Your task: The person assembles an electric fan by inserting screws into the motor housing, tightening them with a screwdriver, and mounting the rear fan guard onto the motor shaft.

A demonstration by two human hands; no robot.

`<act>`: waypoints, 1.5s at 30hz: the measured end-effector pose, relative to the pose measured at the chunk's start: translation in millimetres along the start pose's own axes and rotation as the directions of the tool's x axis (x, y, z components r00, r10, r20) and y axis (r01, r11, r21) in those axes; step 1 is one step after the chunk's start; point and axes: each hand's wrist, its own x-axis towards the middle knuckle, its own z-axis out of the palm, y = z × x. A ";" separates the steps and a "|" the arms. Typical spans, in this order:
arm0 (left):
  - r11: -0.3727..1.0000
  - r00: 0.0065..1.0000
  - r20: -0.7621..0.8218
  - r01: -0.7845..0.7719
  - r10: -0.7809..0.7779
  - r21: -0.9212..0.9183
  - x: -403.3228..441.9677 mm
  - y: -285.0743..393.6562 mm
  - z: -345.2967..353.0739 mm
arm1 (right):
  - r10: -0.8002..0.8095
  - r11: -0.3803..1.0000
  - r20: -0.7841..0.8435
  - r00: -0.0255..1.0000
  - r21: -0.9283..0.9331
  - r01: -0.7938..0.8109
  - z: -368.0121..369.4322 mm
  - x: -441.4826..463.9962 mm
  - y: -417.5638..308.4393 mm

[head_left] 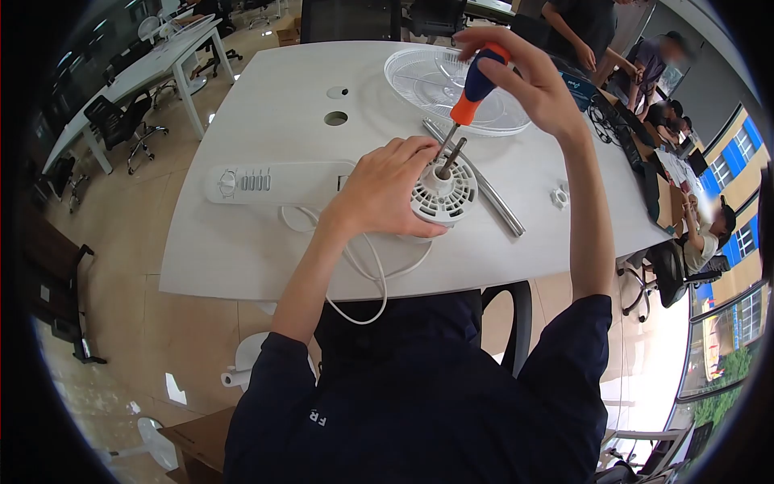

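Note:
My left hand [380, 189] is wrapped round a white fan motor housing [453, 208], which has a slotted round front and a metal shaft [454, 155] sticking up. A screwdriver [477, 83] with a blue and orange handle is held from above in my right hand [536, 87]. Its blade slants down to the housing's front beside the shaft; the exact tip contact is hard to make out. Left of the housing lies a white fan control panel [284, 179] with a dial and several buttons. A white cable [382, 278] loops over the table's front edge.
A metal tube [498, 203] lies just right of the housing on the white table [242, 258]. Behind it is a round fan grille [403, 85]. A small white star-shaped knob [559, 196] sits to the right. Other people work at a cluttered table at far right.

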 end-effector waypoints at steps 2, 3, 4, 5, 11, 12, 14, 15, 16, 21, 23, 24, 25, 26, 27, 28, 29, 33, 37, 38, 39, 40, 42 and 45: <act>1.000 1.000 -0.003 -0.003 0.003 0.001 -0.1 -0.4 0.7 | 0.043 0.977 0.054 0.998 -0.211 -0.031 -6.3 -3.6 -4.6; 1.000 1.000 -0.008 -0.011 0.011 0.002 -0.1 -0.5 0.8 | 0.093 0.907 0.096 0.991 -0.419 -0.045 -9.9 -4.4 -9.0; 1.000 1.000 -0.008 -0.009 0.009 0.002 0.0 -0.2 0.5 | 0.259 0.858 0.133 0.957 -0.486 -0.165 -11.3 -0.1 -20.9; 1.000 1.000 -0.003 -0.003 0.003 0.001 0.2 0.3 0.1 | 0.259 0.859 0.134 0.957 -0.484 -0.165 -8.7 0.3 -18.3; 1.000 1.000 0.006 0.006 -0.006 -0.002 1.3 0.3 -0.2 | 0.125 0.950 0.024 0.992 0.284 -0.127 -1.7 1.0 -13.6; 1.000 1.000 0.009 0.008 -0.008 0.004 1.0 0.9 -1.0 | 0.117 0.977 0.050 0.992 0.173 -0.124 -4.7 -2.0 -6.6; 1.000 1.000 0.016 0.001 -0.001 0.004 0.7 0.4 -1.4 | 0.042 0.987 0.023 0.999 -0.156 -0.038 -0.7 -5.1 -3.4; 1.000 1.000 0.022 -0.008 0.008 0.004 0.5 0.1 -1.5 | 0.041 0.987 0.023 0.999 -0.156 -0.037 1.0 -6.0 -3.9; 1.000 1.000 0.023 -0.009 0.009 0.004 0.1 -0.3 -0.9 | 0.111 0.972 0.031 0.993 -0.213 -0.102 2.9 -5.3 -8.1; 1.000 0.999 0.038 0.014 -0.015 0.005 0.2 -1.1 0.6 | 0.146 0.984 0.089 0.985 0.093 -0.154 2.0 -3.6 -12.5; 1.000 0.999 0.034 0.015 -0.015 0.006 0.1 -0.5 -0.6 | 0.145 0.959 0.111 0.983 0.228 -0.167 1.8 -4.2 -10.5; 1.000 0.999 0.034 0.011 -0.011 0.007 0.0 0.2 -1.2 | 0.227 0.963 0.106 0.968 0.123 -0.239 1.6 -8.1 -7.0; 1.000 0.999 0.034 0.012 -0.013 0.006 0.2 1.0 -1.9 | 0.307 0.951 0.091 0.947 0.016 -0.309 1.0 -10.9 -4.2; 1.000 0.999 0.039 0.013 -0.013 0.005 0.5 1.6 -2.9 | 0.306 0.951 0.094 0.947 0.017 -0.309 0.5 -11.7 -2.5; 1.000 0.999 0.046 0.013 -0.013 0.004 0.3 1.9 -3.4 | 0.252 0.968 0.071 0.965 0.000 -0.253 0.0 -12.7 -1.0; 1.000 0.999 0.046 0.013 -0.013 0.005 -0.1 1.4 -2.7 | 0.196 0.981 0.048 0.979 -0.020 -0.195 -0.3 -12.5 -0.5; 1.000 0.999 0.030 0.011 -0.011 0.002 -0.6 0.6 -1.2 | 0.137 0.990 0.027 0.990 -0.042 -0.136 -0.5 -11.6 -1.0; 1.000 1.000 0.024 0.010 -0.010 -0.008 0.0 0.8 -0.5 | 0.190 0.858 -0.031 0.981 0.490 -0.151 7.0 -9.1 -9.5; 1.000 1.000 0.007 -0.006 0.006 -0.001 -0.5 -0.2 0.1 | 0.197 0.967 -0.058 0.979 0.173 -0.185 4.1 -16.0 -4.9; 1.000 1.000 0.001 -0.006 0.006 0.002 -0.5 0.3 0.0 | 0.213 0.977 -0.084 0.973 0.042 -0.210 4.8 -16.2 -4.5; 1.000 1.000 -0.002 -0.007 0.007 0.003 -0.7 0.7 0.0 | 0.227 0.968 -0.112 0.968 -0.088 -0.237 5.9 -16.9 -4.3; 1.000 1.000 -0.003 -0.011 0.011 0.002 -0.4 0.7 -0.1 | 0.185 0.976 -0.115 0.976 -0.091 -0.196 9.7 -15.3 -3.5; 1.000 0.999 0.042 0.012 -0.013 0.012 -0.7 -0.3 -0.4 | 0.196 0.961 -0.088 0.977 0.217 -0.173 13.6 -12.6 0.1; 1.000 0.999 0.034 0.017 -0.017 0.010 -0.9 1.3 -0.9 | 0.111 0.802 -0.012 0.994 0.591 -0.083 11.4 -11.6 -3.3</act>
